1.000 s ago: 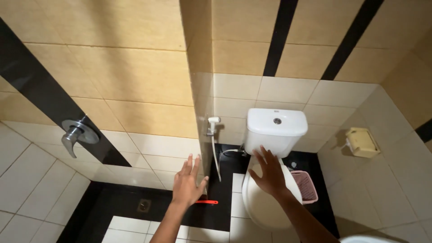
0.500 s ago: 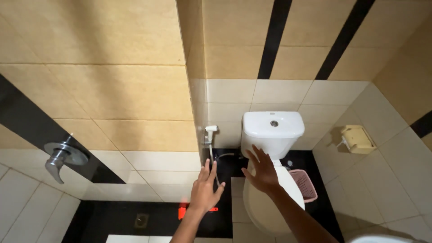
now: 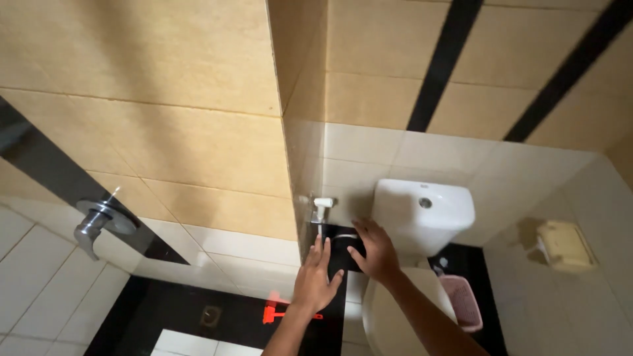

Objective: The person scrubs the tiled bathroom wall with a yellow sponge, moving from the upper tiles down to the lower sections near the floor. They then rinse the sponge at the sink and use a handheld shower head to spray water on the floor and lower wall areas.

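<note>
A white bidet sprayer [image 3: 322,206] is seen hung on the tiled wall corner, just left of the white toilet cistern [image 3: 424,214] and above a black tile band. The left hand [image 3: 315,279] is held open with fingers spread, raised just below the sprayer, apart from it. The right hand [image 3: 372,247] is also spread open, laid over the dark gap between the sprayer and the cistern; whether it touches the cistern cannot be told, as the view is dim there. Nearer, the closed toilet lid [image 3: 389,316] is partly covered by the right forearm. A pink basket [image 3: 463,302] stands right of the toilet, and a paper holder [image 3: 564,245] is fixed to the right wall. Far left, a chrome shower mixer [image 3: 99,221] is mounted on the wall. A red object [image 3: 280,312] lies on the dark floor beside a floor drain [image 3: 210,316].
</note>
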